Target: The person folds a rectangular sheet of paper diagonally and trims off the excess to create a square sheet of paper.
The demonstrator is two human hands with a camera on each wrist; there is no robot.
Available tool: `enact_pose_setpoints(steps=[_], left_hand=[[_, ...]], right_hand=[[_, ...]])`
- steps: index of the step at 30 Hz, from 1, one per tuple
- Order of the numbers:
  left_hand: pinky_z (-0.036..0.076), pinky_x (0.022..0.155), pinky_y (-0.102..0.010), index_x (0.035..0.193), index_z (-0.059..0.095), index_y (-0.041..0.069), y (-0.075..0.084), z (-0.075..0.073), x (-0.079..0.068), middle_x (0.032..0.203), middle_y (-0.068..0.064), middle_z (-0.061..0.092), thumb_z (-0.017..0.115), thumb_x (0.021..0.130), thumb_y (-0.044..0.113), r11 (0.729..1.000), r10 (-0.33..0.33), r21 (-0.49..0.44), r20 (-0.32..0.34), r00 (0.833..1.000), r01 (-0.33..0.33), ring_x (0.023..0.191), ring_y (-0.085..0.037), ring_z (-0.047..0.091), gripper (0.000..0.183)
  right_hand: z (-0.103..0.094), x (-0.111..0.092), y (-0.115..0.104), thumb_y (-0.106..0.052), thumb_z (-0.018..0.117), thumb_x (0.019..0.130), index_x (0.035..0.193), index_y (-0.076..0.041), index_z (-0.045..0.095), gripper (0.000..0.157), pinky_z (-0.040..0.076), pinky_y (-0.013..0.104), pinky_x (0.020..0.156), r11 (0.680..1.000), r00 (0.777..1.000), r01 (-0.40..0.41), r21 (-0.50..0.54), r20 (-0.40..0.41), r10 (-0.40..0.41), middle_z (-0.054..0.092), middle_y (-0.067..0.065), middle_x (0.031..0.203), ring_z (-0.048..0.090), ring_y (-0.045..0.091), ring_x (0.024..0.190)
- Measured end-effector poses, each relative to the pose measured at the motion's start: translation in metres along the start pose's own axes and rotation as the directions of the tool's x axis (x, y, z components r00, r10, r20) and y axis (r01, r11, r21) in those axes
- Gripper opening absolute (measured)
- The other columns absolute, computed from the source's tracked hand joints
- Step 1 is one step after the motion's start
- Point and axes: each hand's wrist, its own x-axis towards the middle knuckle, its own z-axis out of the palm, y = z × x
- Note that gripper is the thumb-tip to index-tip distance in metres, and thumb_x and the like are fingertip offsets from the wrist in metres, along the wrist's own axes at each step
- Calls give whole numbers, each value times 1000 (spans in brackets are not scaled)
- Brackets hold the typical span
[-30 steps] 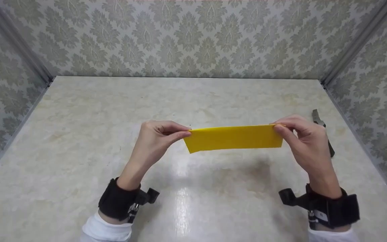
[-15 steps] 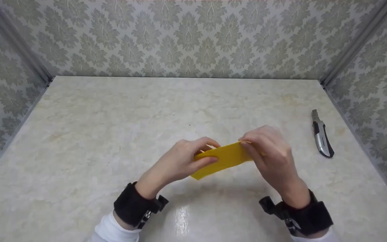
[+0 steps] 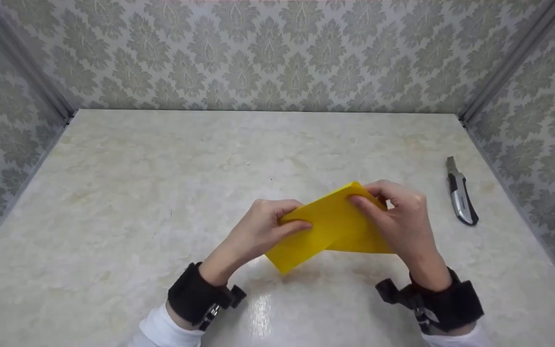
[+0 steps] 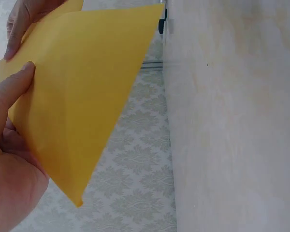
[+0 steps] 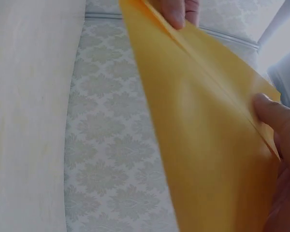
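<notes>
A sheet of yellow paper (image 3: 328, 217), bent over at its upper right into two angled flaps, is held above the table between both hands. My left hand (image 3: 270, 226) pinches its left part, thumb on the near face and fingers behind. My right hand (image 3: 400, 212) pinches the right part near the bend, its thumb pressing the near face. The left wrist view shows the paper (image 4: 82, 87) hanging to a pointed lower corner beside the left thumb. In the right wrist view a crease runs along the paper (image 5: 198, 121) toward the right thumb.
A utility knife (image 3: 462, 198) with a silver and black handle lies on the right side of the pale marbled table (image 3: 162, 159). Patterned panels (image 3: 268, 58) stand behind the table and along both sides. Each wrist wears a black strap (image 3: 193, 294) with a small camera mount.
Both hands have come closer together and lower. The paper, stretched out as a flat strip one second ago, is now tilted and bent at the right, with a second flap showing.
</notes>
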Motion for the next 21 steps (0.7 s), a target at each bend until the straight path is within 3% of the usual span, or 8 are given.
enact_pose_setpoints(steps=[7,12,16,21], left_hand=[[57,71,-21,106,74,14,0,-1,1,99,1,76,73,91,27,998,-56,-15,55,997,57,77,-8,67,19],[54,69,-21,110,70,16,5,2,-1,97,3,73,69,95,34,1000,-20,10,72,997,19,76,-6,64,23],[57,80,-24,118,69,17,14,7,-3,107,6,75,64,98,33,994,85,-57,-60,995,-89,89,-5,69,26],[58,85,-27,115,73,17,25,11,-6,107,6,76,65,97,29,983,137,-90,-237,962,-162,95,-5,70,23]], right_hand=[[0,-1,-3,-5,80,80,89,-6,77,10,48,8,64,999,1000,-12,47,20,11,76,2,84,57,6,64],[3,-3,-6,-4,82,77,86,-5,74,12,51,8,65,994,994,102,-26,44,-101,75,3,81,63,9,63],[9,-5,-11,-12,80,80,86,-6,72,12,53,12,64,969,972,229,-88,69,-224,73,2,78,64,10,63],[17,-7,-17,-19,80,81,86,-8,69,16,56,18,61,944,947,315,-95,94,-306,71,0,74,62,9,60]])
